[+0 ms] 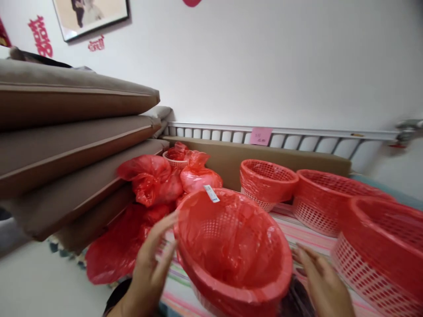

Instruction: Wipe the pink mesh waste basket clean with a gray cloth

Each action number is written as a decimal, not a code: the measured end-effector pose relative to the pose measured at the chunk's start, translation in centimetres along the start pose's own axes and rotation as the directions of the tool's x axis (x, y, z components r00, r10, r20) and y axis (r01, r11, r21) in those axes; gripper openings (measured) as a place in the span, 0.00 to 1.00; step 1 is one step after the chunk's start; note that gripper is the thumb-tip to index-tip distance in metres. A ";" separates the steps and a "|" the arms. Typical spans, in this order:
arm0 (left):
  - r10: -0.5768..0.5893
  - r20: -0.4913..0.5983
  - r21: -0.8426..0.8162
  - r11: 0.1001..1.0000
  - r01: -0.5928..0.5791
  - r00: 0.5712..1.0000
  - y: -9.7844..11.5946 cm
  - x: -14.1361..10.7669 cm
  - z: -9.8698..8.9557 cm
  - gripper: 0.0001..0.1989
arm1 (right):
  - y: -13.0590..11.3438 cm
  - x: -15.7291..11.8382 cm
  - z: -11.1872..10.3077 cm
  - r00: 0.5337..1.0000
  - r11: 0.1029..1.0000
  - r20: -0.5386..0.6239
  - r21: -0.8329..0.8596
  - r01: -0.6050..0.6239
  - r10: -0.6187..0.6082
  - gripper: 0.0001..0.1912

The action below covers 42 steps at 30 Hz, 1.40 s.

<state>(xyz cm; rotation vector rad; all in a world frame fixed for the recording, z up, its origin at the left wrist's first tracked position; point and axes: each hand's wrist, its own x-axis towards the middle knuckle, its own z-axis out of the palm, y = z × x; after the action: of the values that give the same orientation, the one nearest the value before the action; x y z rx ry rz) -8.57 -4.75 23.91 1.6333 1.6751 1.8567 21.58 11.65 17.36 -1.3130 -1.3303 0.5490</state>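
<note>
In front of me a white mesh wastebasket [231, 246] is lined with a red plastic bag folded over its rim. It is tilted, and a small white label [211, 193] lies at its far edge. My left hand [150, 259] is at its left rim, thumb and fingers spread, fingertips at or very near the edge. On the opposite side my right hand [320, 277] has its fingers stretched out beside the rim; whether they touch is unclear. The wastebasket's underside is out of frame.
Several more lined wastebaskets [267, 180] stand to the right on a striped cloth [304, 233]. Crumpled red plastic bags [148, 176] and a smaller basket [175, 160] are at the left. Stacked cushions [76, 132] rise beside them, with a radiator [218, 132] along the wall behind.
</note>
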 end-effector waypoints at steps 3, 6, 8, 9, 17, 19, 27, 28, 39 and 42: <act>-0.554 -0.123 -0.385 0.791 0.475 0.823 -4.5 -1.6 -0.9 0.18 | -2.3 -1.6 -0.6 0.996 0.995 0.022 -0.055 0.088 -0.087 0.27; -0.727 0.225 -0.568 0.443 0.694 0.648 -7.2 -3.3 0.4 0.18 | -4.1 -4.2 -0.1 0.913 0.907 0.075 -0.102 0.408 -0.402 0.26; -0.689 0.419 -0.600 0.279 0.750 0.592 -7.7 -3.9 1.6 0.16 | -4.4 -5.6 0.3 0.781 0.769 0.139 -0.137 0.624 -0.609 0.24; -0.659 0.478 -0.615 0.220 0.757 0.580 -7.7 -4.1 2.2 0.15 | -4.4 -6.0 0.4 0.705 0.690 0.184 -0.149 0.708 -0.685 0.24; -0.656 0.393 -0.804 0.094 0.587 0.645 -7.9 -4.0 3.5 0.06 | -3.5 -6.2 0.1 0.502 0.471 0.422 -0.182 0.863 -0.755 0.18; -0.677 0.365 -0.777 0.157 0.610 0.639 -8.2 -4.4 3.6 0.06 | -3.5 -5.9 0.2 0.485 0.461 0.447 -0.171 0.871 -0.751 0.18; -0.774 0.279 -0.682 0.257 0.684 0.568 -13.0 -4.8 3.9 0.03 | -4.3 -5.6 0.1 0.484 0.506 0.467 -0.088 0.858 -0.740 0.17; -0.792 0.216 -0.683 0.295 0.668 0.571 -13.4 -4.2 3.3 0.04 | -4.5 -5.7 -0.2 0.533 0.557 0.434 -0.082 0.826 -0.727 0.16; 0.274 0.628 0.150 0.876 -0.459 0.729 -0.4 1.4 -0.5 0.23 | -7.0 -1.8 -1.2 0.988 0.993 0.148 -0.094 0.068 -0.053 0.33; 0.374 0.719 0.162 0.730 -0.664 0.586 0.1 0.6 1.1 0.08 | -9.4 -1.1 -2.2 0.966 0.984 0.224 -0.091 0.153 -0.130 0.24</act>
<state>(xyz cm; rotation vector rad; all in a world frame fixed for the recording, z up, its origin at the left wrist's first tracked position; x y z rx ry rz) -7.93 -3.73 24.08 2.8044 1.3738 0.8207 19.83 7.32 25.83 -1.2593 -1.6405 0.5388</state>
